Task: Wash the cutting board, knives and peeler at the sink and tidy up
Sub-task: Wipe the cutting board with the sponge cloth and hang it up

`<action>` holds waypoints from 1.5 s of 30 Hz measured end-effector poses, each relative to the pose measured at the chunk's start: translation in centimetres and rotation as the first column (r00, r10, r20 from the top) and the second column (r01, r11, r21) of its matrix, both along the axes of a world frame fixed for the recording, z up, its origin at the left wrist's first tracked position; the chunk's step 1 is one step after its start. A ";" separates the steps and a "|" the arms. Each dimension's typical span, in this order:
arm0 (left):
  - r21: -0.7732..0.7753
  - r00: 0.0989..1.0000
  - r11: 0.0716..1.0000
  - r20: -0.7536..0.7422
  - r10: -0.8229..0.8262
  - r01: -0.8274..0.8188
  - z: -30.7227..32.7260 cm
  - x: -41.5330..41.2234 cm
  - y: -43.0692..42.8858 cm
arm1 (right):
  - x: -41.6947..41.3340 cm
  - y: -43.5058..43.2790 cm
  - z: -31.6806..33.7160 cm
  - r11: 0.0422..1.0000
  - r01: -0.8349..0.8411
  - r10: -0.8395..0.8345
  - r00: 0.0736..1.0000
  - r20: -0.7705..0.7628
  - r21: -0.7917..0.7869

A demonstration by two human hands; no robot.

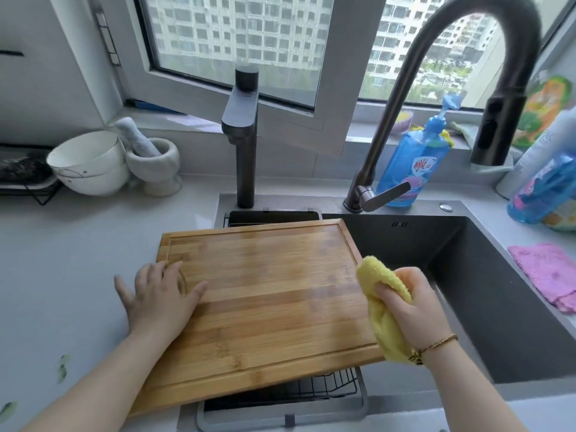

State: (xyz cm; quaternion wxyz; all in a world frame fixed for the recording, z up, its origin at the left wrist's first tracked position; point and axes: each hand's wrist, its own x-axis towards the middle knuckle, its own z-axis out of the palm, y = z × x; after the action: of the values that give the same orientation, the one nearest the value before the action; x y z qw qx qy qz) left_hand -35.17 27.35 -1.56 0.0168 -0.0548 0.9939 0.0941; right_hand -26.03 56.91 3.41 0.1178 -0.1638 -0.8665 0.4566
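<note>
The bamboo cutting board lies flat across the left part of the sink and the counter, left hand spread flat on its corner, right hand bunched around a yellow cloth at its right edge.

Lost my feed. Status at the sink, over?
Left hand flat on cutting board. Right hand grips yellow cloth. Board spans drain rack, nothing in the way.
</note>
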 end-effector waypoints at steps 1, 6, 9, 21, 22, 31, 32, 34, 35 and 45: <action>0.092 0.998 0.995 -0.050 -0.041 0.046 0.6 0.2 0.5 | -0.5 -0.8 0.4 0.999 -0.032 0.032 0.999 -0.024 -0.033; 0.699 0.938 0.634 -0.175 -0.299 0.332 5.8 1.3 4.2 | -2.9 -4.8 2.6 0.938 -0.249 0.230 0.968 -0.102 -0.243; 0.833 0.873 0.445 -0.089 -0.479 0.328 8.1 1.2 5.1 | -4.1 -7.0 3.5 0.839 -0.356 0.335 0.934 -0.127 -0.412; 0.980 0.967 0.087 -0.156 -0.202 0.176 9.6 -0.5 3.5 | -7.6 -10.2 3.6 0.700 -0.363 0.409 0.910 -0.072 -0.614; 0.987 0.975 0.028 -0.155 -0.160 0.161 9.9 -0.8 3.5 | -7.6 -10.3 3.4 0.692 -0.391 0.462 0.886 -0.044 -0.607; 0.979 0.978 -0.006 -0.205 -0.031 0.204 13.0 -2.9 2.3 | -9.4 -10.9 3.4 0.410 -0.345 0.409 0.897 -0.168 -0.844; 0.980 0.981 0.043 -0.193 -0.017 0.194 13.4 -3.6 1.9 | -9.9 -10.6 4.0 0.395 -0.352 0.382 0.903 -0.196 -0.848; 0.985 0.987 0.057 -0.160 -0.009 0.161 14.5 -4.8 1.3 | -11.1 -10.1 5.5 0.388 -0.384 0.336 0.905 -0.260 -0.838; 0.986 0.987 0.052 -0.160 -0.007 0.160 15.2 -5.4 1.2 | -11.6 -10.0 6.7 0.392 -0.405 0.316 0.903 -0.292 -0.826; 0.993 0.996 0.097 -0.069 -0.049 0.073 19.9 -11.1 2.2 | -19.4 -10.2 14.6 0.494 -0.271 0.087 0.961 -0.263 -0.826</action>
State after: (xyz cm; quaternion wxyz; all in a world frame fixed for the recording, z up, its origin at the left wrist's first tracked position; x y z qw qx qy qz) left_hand -46.23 29.59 18.39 0.0441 0.0126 0.6753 0.7361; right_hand -45.38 46.75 18.03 0.0538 -0.0660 -0.5261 0.8462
